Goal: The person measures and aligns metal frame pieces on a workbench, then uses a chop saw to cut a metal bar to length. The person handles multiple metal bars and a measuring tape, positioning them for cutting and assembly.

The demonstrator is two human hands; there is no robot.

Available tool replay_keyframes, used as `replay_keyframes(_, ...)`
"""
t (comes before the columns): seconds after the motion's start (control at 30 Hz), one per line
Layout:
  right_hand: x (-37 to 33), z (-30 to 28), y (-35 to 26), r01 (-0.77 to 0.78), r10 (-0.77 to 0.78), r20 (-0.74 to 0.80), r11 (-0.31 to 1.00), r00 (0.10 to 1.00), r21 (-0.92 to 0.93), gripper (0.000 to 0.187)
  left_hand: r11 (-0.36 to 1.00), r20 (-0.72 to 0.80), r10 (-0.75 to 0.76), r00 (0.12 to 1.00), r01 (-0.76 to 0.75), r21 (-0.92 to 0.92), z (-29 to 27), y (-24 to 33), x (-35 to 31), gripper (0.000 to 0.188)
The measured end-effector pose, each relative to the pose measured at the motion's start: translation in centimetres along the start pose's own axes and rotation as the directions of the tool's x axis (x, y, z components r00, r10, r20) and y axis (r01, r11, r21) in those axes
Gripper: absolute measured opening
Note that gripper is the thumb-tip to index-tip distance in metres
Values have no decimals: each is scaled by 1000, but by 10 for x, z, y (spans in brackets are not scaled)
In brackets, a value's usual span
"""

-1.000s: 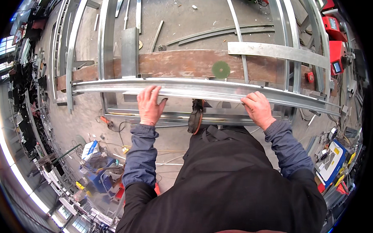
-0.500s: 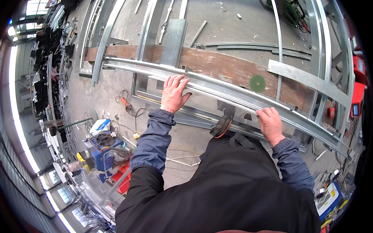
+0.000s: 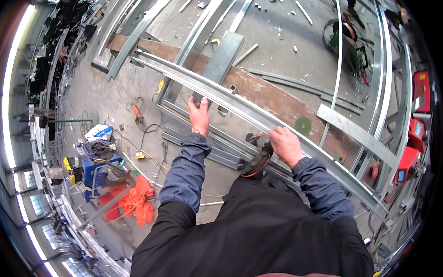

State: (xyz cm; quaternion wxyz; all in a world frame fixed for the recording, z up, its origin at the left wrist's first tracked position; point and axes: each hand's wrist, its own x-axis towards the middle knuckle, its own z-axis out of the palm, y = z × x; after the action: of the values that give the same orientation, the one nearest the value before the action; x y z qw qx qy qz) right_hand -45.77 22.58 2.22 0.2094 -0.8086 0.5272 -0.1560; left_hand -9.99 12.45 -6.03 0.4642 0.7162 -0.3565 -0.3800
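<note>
A long galvanized metal channel (image 3: 242,109) lies slantwise in front of me, from far left to near right, across a brown rusty plank (image 3: 274,103). My left hand (image 3: 198,119) is at the channel's near edge, thumb and fingers apart, with its fingertips close to the underside. Whether they touch it I cannot tell. My right hand (image 3: 285,145) is farther right along the same channel, its fingers curled and closed at the near edge. A flat metal piece (image 3: 224,58) rests across the plank beyond my left hand. A round green disc (image 3: 303,125) lies on the plank.
Metal frames and a loose flat strip (image 3: 356,133) extend right, near red cases (image 3: 421,92). An orange power tool (image 3: 137,114) with a cord lies on the floor at left. Beyond it are a blue machine (image 3: 97,171) and orange cloth (image 3: 139,199). A green machine (image 3: 352,57) stands far right.
My left hand has left the channel's top and dropped to its near edge. My right hand has shifted left along the channel. The whole view has turned somewhat.
</note>
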Motion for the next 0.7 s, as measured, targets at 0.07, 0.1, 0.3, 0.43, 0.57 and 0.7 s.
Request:
replay_keyframes(0.07,21,10,-8,26,-26,-20,1000,999,11,11,995,20,-76,997,77,-69,7,3,15,90)
replay_keyframes(0.1,33,17,-13,32,-32,-16,999,999,1,12,995,18,-75,997,76,-69,6,-8,29,90)
replay_keyframes(0.3,90,52,-36,87,-84,-49,994,995,59,14,989,-6,-84,996,82,-121,13,-8,77,73)
replay_keyframes(0.43,123,66,-53,106,-101,-66,991,993,77,11,998,-144,-54,988,55,4,7,0,93,74)
replay_keyframes(0.57,149,79,-63,108,-102,-74,991,992,77,7,984,-178,-58,982,86,156,-4,21,110,78)
replay_keyframes(0.7,169,85,-77,106,-105,-20,991,994,84,14,968,-189,-1,982,48,245,-23,9,138,75)
